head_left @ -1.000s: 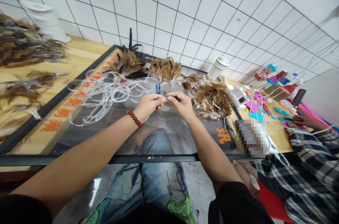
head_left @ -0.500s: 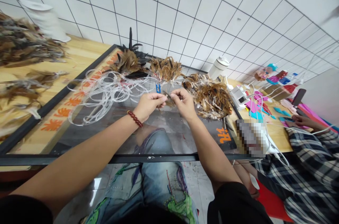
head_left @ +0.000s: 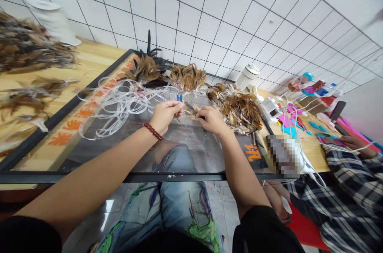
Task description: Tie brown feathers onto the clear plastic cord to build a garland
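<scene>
My left hand, with a beaded bracelet at its wrist, is closed in a pinch above the glass tabletop. A thin brown wisp, which looks like a feather, pokes out below its fingertips; the rest is hidden. Just to the right, my right hand has its thumb and forefinger together at a few small brown feathers. Its fingertips touch them, but whether it grips one I cannot make out. A blue clip-like tool lies behind my left hand.
Loops of clear ribbon spread to the left. Feather bunches line the back, and a feather pile lies to the right. More feathers and a white spool stand left. A white bottle and a plaid-sleeved person are right.
My hands have moved apart. The right hand has shifted slightly right and down, turning knuckles up by the small feathers. The left has moved slightly left.
</scene>
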The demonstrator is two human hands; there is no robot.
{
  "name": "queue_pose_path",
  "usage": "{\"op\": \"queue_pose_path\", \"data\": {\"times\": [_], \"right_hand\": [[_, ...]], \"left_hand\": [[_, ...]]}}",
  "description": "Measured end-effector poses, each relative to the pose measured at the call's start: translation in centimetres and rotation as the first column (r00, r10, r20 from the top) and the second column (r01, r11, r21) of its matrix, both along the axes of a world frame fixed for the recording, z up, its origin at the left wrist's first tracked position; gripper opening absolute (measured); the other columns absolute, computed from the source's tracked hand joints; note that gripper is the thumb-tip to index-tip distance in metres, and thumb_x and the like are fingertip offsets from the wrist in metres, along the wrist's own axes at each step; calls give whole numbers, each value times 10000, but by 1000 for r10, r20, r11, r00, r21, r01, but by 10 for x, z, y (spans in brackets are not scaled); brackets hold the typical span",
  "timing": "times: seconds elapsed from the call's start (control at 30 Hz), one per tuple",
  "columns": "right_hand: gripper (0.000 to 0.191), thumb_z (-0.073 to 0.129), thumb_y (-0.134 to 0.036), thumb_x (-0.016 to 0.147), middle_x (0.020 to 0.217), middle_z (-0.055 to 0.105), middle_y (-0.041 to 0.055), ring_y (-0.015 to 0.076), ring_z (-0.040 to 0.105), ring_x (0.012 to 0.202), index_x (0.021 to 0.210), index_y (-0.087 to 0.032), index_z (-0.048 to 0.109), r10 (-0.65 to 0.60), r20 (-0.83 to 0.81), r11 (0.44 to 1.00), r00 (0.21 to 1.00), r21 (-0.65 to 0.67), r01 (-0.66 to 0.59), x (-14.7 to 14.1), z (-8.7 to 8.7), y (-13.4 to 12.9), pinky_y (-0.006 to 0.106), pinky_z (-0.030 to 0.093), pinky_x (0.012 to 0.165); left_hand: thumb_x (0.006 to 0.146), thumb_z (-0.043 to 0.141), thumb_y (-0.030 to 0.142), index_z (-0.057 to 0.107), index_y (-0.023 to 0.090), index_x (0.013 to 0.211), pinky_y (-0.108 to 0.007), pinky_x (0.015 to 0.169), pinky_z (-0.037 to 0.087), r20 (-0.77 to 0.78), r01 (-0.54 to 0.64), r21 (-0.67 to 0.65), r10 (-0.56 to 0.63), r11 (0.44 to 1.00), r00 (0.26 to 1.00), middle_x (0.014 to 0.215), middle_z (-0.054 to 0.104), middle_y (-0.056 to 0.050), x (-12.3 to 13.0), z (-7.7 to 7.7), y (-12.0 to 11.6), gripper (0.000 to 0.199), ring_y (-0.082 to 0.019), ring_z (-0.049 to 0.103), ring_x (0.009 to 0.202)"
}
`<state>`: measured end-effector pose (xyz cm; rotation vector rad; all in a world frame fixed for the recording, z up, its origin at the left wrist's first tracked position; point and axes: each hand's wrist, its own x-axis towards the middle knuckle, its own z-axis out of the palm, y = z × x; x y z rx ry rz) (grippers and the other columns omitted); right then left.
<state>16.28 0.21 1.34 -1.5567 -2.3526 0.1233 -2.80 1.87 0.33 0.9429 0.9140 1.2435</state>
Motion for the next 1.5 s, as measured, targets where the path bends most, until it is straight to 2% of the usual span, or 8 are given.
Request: {"op": "queue_pose_path", "data": {"times": [0.2, 0.4, 0.5, 0.63, 0.73, 0.97, 1.17, 1.5], "right_hand": [[150, 500, -205, 843, 797, 635, 23, 145, 562, 760, 809, -186, 645, 97, -291, 995, 952, -2, -102, -5, 3, 1, 251, 386, 726], [141, 524, -238, 839, 791, 659, 26, 148, 587, 769, 812, -196, 655, 130, -430, 992, 894, 51, -119, -14, 1, -2, 262, 418, 743], [145, 570, -278, 813, 838, 681, 34, 154, 605, 799, 865, -195, 676, 86, -574, 996, 815, 28, -85, -16, 0, -1, 280, 444, 771], [255, 621, -371, 766, 785, 665, 17, 126, 563, 686, 922, -177, 671, -94, -774, 995, 626, -93, 35, -16, -3, 3, 260, 446, 676], [296, 638, -438, 737, 658, 594, -16, 101, 489, 591, 835, -159, 660, -136, -811, 983, 568, -180, -23, -17, -4, 5, 238, 396, 599], [204, 523, -363, 828, 648, 506, -28, 104, 425, 600, 767, -173, 568, -51, -687, 993, 725, -112, -36, -17, -1, 1, 236, 344, 599], [111, 466, -200, 852, 754, 557, 8, 132, 499, 717, 781, -182, 550, 203, -396, 979, 895, 64, -194, -21, 5, -7, 254, 368, 701], [148, 463, -244, 896, 821, 610, 35, 155, 551, 800, 842, -184, 586, 112, -325, 975, 939, 217, -41, -25, 2, -7, 275, 373, 742]], "left_hand": [[588, 770, 341, 694, 131, 660, -250, 594, 439, -96, -11, 105, 21, 994, 995, 589, 626, -19, 2, 0, -1, 235, -110, 542, 565], [658, 715, 329, 718, 145, 685, -251, 627, 456, -376, 164, 233, -66, 958, 924, 652, 686, -46, 4, -9, -3, 186, -142, 593, 622], [666, 709, 347, 701, 140, 689, -258, 617, 471, -345, 189, 213, -107, 959, 933, 613, 667, -43, 6, -12, -3, 209, -132, 586, 580], [615, 754, 348, 690, 128, 703, -255, 593, 470, -205, 99, 123, -72, 987, 976, 572, 645, -27, 6, -6, -4, 245, -115, 565, 536], [592, 776, 346, 686, 123, 695, -254, 583, 464, -155, 57, 92, -42, 994, 987, 574, 647, -30, 7, 1, -6, 262, -112, 560, 535], [582, 778, 376, 693, 125, 686, -256, 575, 449, -156, 78, 93, -63, 993, 986, 578, 647, -33, 6, 0, -7, 285, -116, 554, 545], [566, 780, 391, 717, 133, 692, -268, 612, 449, -156, -39, 135, 60, 990, 986, 643, 679, -42, 4, -5, -1, 294, -132, 572, 606], [560, 788, 396, 724, 125, 684, -264, 566, 456, -177, 237, 86, -219, 968, 959, 586, 652, -42, 4, -3, -7, 304, -114, 559, 541]]}}
